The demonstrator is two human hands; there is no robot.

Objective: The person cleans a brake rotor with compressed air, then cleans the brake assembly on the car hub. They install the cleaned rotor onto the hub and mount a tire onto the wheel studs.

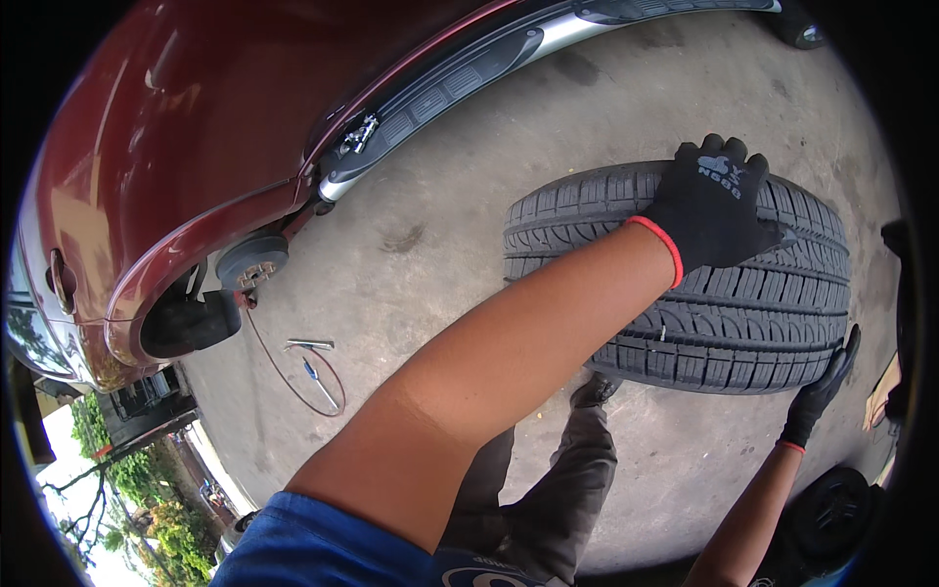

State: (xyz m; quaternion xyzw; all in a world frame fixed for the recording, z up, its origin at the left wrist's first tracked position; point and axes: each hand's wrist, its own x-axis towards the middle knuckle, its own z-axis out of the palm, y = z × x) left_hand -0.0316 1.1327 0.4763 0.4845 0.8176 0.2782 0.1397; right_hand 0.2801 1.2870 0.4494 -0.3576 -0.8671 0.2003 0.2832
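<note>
A black tire point(753, 333) with a grooved tread is before me, its tread facing up toward me. My left hand point(714, 201), in a black glove with a red cuff, lies across the tread. Its fingers curl over the tire's far edge, and its thumb spreads over the grooves. At the near right edge of the tire is my right hand point(822, 391), gloved the same way. Its fingers are stretched out along the tire's side. My left forearm hides part of the tread, and the tire's underside is out of sight.
A dark red vehicle point(225, 88) stands at left, with a running board point(430, 103) and a bare wheel hub point(252, 264). Small metal parts point(360, 135) lie on the board. An air hose point(269, 357) and a tool point(318, 382) are on the concrete floor point(421, 303). Another wheel point(831, 509) is at lower right.
</note>
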